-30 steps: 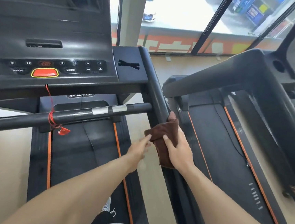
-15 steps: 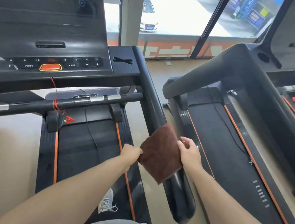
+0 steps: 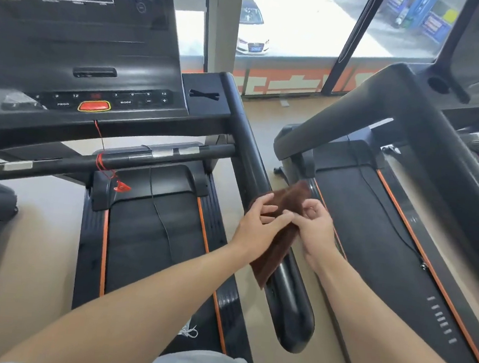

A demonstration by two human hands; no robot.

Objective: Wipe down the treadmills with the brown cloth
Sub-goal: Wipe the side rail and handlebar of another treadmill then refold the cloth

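Observation:
The brown cloth [image 3: 277, 252] hangs folded between both hands, just above the right handrail [image 3: 252, 159] of the black treadmill I stand on. My left hand [image 3: 260, 223] holds the cloth's left side, fingers curled over it. My right hand [image 3: 314, 227] pinches its right side, and the fingers of the two hands meet in the middle. A lower corner of the cloth droops against the rail. The treadmill console [image 3: 78, 51] with a red stop button [image 3: 94, 106] is at the upper left.
A second treadmill [image 3: 373, 222] stands to the right, its thick handrail [image 3: 438, 146] slanting across. A front crossbar [image 3: 118, 160] with a red safety cord [image 3: 102, 152] crosses the left belt. Tan floor runs between the machines. Windows ahead show a parked car.
The hands came together and folded the spread cloth into a narrower strip. The view tilted up, showing more of the console.

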